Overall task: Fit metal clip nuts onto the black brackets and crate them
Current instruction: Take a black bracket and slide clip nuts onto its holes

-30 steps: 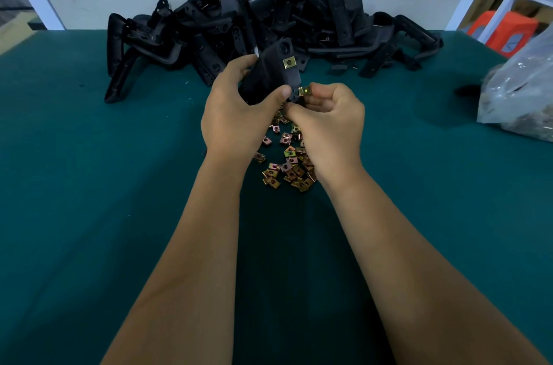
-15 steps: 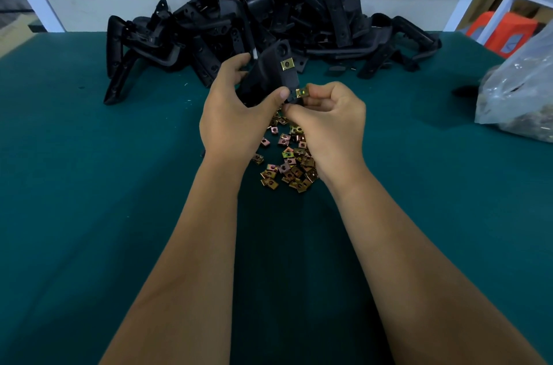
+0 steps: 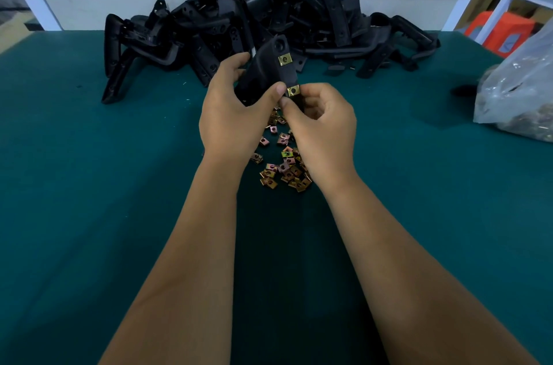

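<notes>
Change since the earlier frame: the second brass-coloured square clip nut [image 3: 293, 90], then off the bracket's edge at the right fingertips, now sits on the bracket's lower part; the bracket has barely shifted.

Item, left: left hand [image 3: 232, 119], fingers and thumb wrapped round the black moulded plastic bracket [image 3: 270, 71], holding it tilted above the green felt-covered table [image 3: 89, 185].

Item, centre: first brass-coloured clip nut [image 3: 285, 59], seated on the bracket's upper part. Below the hands, a loose scatter of brass and copper-toned clip nuts [image 3: 282, 167] lies on the felt. Behind, a heap of black plastic brackets [image 3: 254, 14] rests against the far wall.

Item, right of centre: right hand [image 3: 321, 125], fingers curled, thumb and fingertips pinching the bracket's lower end just beside the second nut.

Item, far right: clear plastic bag [image 3: 517, 95], contents indistinct.

Step in hand, as judged: seating the second nut on this bracket. Full seating cannot be told.

Next move calls for: a firm press home, a check of hole alignment, then transfer to the crate. No crate is visible.
</notes>
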Tool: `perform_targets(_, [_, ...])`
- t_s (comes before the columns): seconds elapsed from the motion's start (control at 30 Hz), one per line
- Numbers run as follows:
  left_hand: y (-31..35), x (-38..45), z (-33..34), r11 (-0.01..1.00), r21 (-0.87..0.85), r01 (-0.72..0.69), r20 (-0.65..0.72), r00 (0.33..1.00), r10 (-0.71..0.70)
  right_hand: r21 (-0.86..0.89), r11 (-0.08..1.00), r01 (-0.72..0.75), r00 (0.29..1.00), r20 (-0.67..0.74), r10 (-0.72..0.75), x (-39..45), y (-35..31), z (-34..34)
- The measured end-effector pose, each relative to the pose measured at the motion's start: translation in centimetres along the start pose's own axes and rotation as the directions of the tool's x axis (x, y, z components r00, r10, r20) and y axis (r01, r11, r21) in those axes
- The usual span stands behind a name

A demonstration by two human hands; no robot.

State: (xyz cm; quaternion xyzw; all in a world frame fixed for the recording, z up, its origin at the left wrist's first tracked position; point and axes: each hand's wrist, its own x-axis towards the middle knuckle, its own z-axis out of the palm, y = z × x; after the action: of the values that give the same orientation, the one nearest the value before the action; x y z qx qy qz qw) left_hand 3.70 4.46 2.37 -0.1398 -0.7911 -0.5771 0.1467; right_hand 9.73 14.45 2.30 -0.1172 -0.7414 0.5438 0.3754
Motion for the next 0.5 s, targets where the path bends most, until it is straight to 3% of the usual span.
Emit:
perform_targets(0.2, [0.0, 0.15, -0.14, 0.999, -0.011, -0.035, 0.0, 0.999, 0.035, -0.087, 0.987, 0.136, 0.99, 0.041, -0.133, -0.01, -0.05, -0.16])
perform_targets(0.5, [0.0, -0.11, 0.24, 0.983, 0.108, -0.148, 0.12, 0.984, 0.135, -0.016, 0.999, 0.045, 0.999, 0.03, -0.045, -0.02, 0.35, -0.07])
